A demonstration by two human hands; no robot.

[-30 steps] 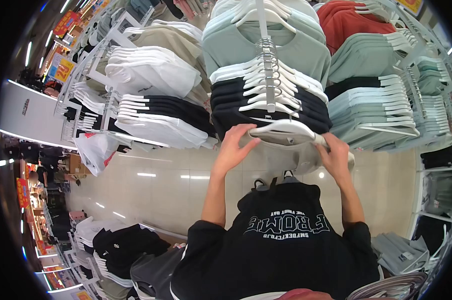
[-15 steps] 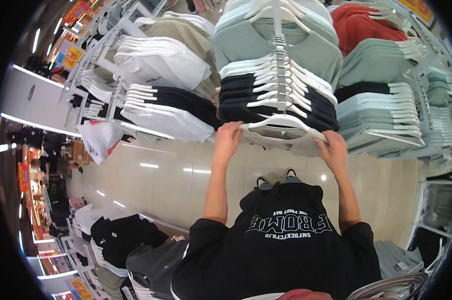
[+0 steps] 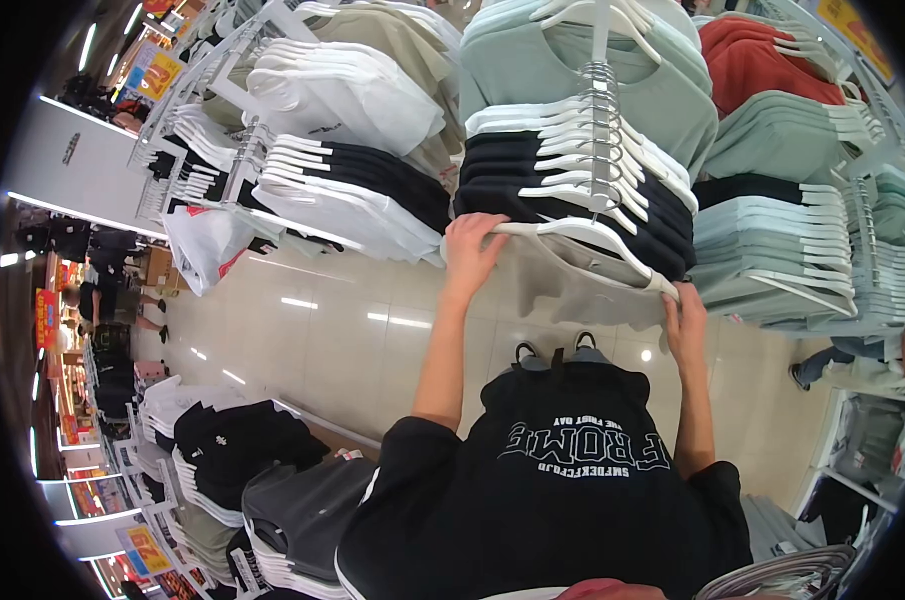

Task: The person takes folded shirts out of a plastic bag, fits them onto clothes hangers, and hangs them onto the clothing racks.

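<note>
Pale, glossy floor tiles (image 3: 373, 345) run between racks of hung clothing in a brightly lit shop. Since the earlier views, the beige T-shirt (image 3: 545, 280) has been drawn level and then tipped, so its right shoulder now sits lower in the view than its left. Its white hanger (image 3: 618, 247) has come in line with the front end of the metal rail (image 3: 601, 195), just before the black T-shirts (image 3: 503, 182); that suggests it now belongs to the row, though I cannot tell whether the hook is seated. Another person's legs (image 3: 835, 362) have come into view at the right.

Both arms reach forward, well apart. The left hand (image 3: 471, 250) is clamped on the left shoulder, fingers over the top; the right hand (image 3: 687, 318), lower, appears to pinch the opposite shoulder by the hanger's tip.
</note>
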